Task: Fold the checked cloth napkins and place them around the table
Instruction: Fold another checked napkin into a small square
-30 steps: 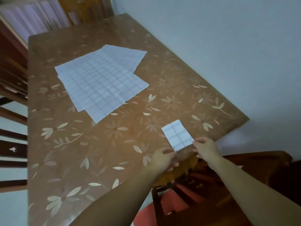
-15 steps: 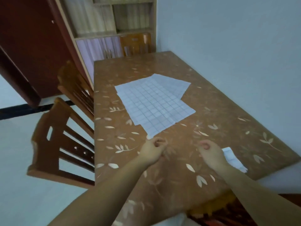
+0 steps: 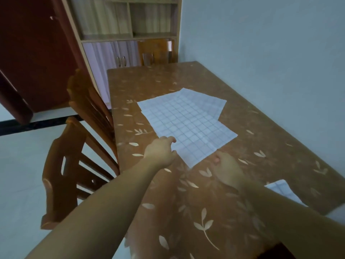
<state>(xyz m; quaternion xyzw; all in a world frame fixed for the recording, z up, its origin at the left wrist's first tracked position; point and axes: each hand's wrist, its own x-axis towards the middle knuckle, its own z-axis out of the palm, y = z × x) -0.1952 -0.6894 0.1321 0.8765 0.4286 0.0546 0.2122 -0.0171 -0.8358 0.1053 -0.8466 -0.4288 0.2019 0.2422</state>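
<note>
A long brown table with a glossy leaf-and-flower patterned top (image 3: 214, 193) runs away from us, its right side close to a pale blue wall (image 3: 270, 43). Two carved wooden chairs (image 3: 74, 146) stand along the left edge, backs close to the tabletop, and another wooden chair (image 3: 157, 53) sits at the far end. Behind that, a light wooden cabinet with open shelves above and pale doors below (image 3: 121, 34), and to the left a dark red-brown door (image 3: 37, 53).

Out in the middle of the table lie the unfolded white checked cloth napkins (image 3: 186, 120), spread flat and overlapping, one fanned out to the far right from under the top sheet. Nothing lies on top of them. Down at the near right edge of the table sits a small folded checked napkin (image 3: 280, 188), partly hidden behind the right forearm.

Now the hands. The left hand (image 3: 160, 152) reaches out over the near left edge of the top sheet, fingers curled but loose, the fingertips right at the cloth's border; I cannot tell whether they have pinched it. The right hand (image 3: 226, 171) hovers just short of the near corner of the same sheet, fingers curled in loosely, holding nothing, blurred.
</note>
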